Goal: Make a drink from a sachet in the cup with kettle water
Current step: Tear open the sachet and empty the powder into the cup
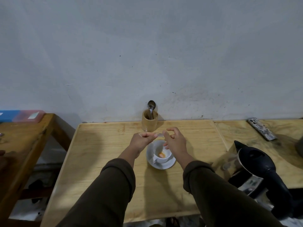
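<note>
A white cup (165,158) stands on a white saucer (170,163) in the middle of the wooden table, with a little orange powder (161,155) at its bottom. Just above the cup's far rim both hands hold a pale sachet (158,135). My left hand (143,140) pinches its left end with fingers curled. My right hand (174,141) pinches its right end between thumb and forefinger, the other fingers spread. A pale part of the sachet seems to hang down over the cup's left side. The steel kettle (255,171) with black lid and handle stands to the right.
A wooden holder (149,122) with a metal spoon (151,106) stands against the wall behind the cup. A phone (261,131) lies at the back right. A second wooden table (19,145) with a blue and pink box (24,115) is on the left.
</note>
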